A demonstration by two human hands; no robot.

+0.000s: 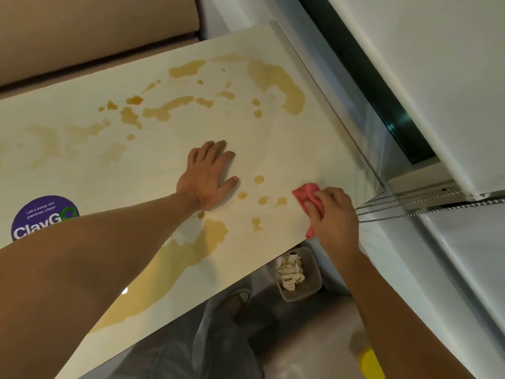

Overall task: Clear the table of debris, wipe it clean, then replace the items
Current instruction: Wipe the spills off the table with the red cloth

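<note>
Table [273, 149]: one left hand [209, 177] flat, fingers spread; one right hand [334, 214] clamped on one pink cloth [307, 191].

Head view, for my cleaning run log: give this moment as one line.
phase: wiping | right hand: holds pink cloth on table | left hand: flat on table | brown spills: remain

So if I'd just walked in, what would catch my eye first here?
Probably the brown spill splashed in puddles and drops all over the pale table. Next, the right hand pressing a pink cloth near the table's right corner, while the left hand rests flat in the middle. A small bin of crumpled paper sits on the floor below.
</note>
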